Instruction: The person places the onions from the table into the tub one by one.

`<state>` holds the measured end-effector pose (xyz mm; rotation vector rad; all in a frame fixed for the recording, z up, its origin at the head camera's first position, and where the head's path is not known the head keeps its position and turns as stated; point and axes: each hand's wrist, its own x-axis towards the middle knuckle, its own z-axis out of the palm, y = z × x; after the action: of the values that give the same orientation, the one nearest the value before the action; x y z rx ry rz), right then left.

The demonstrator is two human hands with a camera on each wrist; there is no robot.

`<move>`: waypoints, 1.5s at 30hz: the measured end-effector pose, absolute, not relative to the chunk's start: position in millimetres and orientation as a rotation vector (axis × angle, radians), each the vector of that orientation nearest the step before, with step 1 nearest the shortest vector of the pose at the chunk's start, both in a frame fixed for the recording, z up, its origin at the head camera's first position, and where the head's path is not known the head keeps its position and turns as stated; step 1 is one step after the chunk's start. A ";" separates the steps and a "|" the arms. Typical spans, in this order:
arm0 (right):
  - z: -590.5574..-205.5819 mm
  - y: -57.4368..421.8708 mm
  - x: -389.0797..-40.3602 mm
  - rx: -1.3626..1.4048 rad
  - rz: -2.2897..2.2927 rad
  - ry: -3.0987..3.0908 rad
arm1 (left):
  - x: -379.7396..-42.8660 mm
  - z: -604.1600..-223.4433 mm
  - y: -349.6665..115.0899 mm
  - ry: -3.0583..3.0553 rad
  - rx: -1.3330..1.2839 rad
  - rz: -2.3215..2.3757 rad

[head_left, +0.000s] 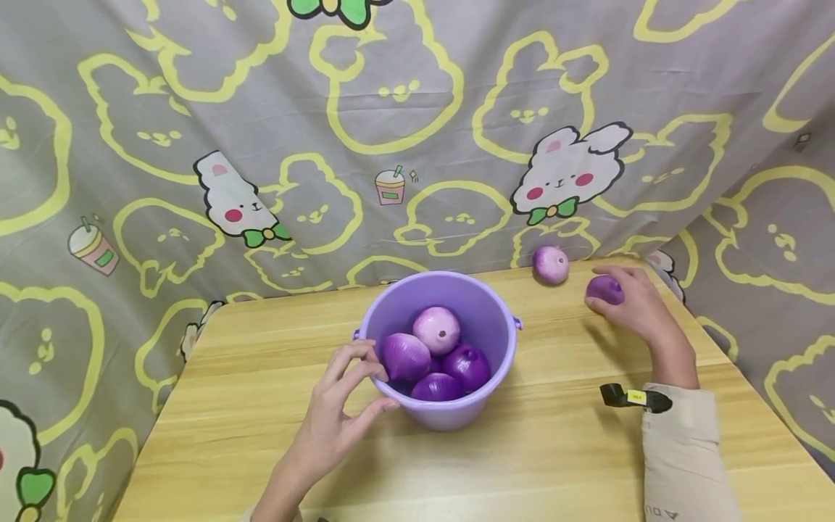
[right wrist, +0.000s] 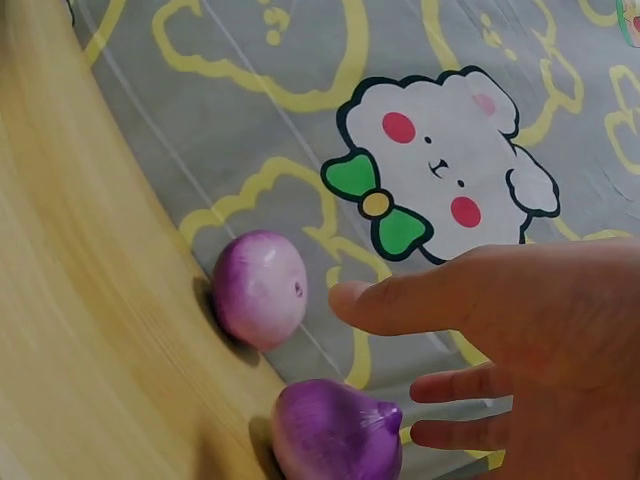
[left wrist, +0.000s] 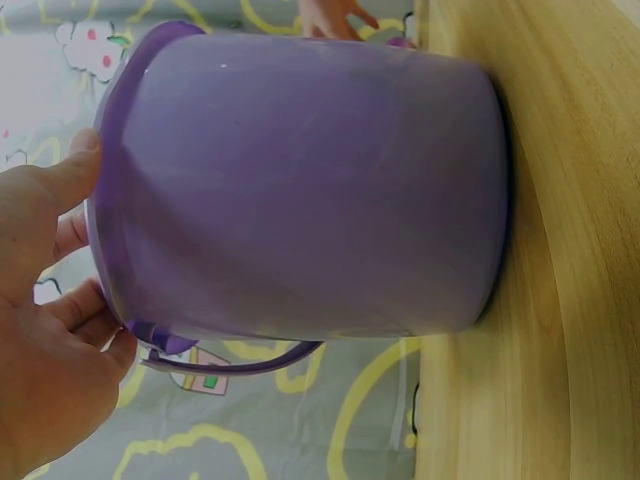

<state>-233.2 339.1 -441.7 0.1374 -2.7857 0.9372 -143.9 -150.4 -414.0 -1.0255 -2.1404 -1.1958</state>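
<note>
A purple bucket stands upright on the wooden table with several purple onions inside. My left hand holds the bucket's near left rim, fingertips over the edge and thumb on the near side. The left wrist view shows these fingers along the rim, beside the hanging handle. Over at the table's far right, my right hand is spread around a dark purple onion. In the right wrist view, a gap shows between its thumb and that onion.
A paler onion lies at the table's back edge, left of the right hand. Behind the wooden table hangs a grey curtain with yellow cartoon outlines, which also runs along both sides.
</note>
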 end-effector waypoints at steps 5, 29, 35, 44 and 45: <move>-444.0 339.5 -233.7 0.130 0.919 -2.849 | -143.6 -413.1 -150.9 -2.147 -1.026 -1.190; -461.0 344.1 -237.7 0.053 0.871 -2.805 | -143.6 -413.7 -151.9 -2.153 -1.022 -1.187; -465.1 344.1 -236.8 0.015 0.885 -2.796 | -143.0 -414.2 -151.3 -2.155 -1.019 -1.197; -471.8 342.6 -233.6 -0.107 0.912 -2.816 | -143.0 -415.6 -151.3 -2.134 -1.034 -1.197; -472.6 342.8 -233.7 -0.116 0.911 -2.815 | -143.1 -415.5 -151.3 -2.132 -1.035 -1.196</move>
<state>-233.7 342.8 -472.6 -0.1160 -2.8152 0.9110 -143.1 -151.3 -415.5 -1.0349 -2.1316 -1.1956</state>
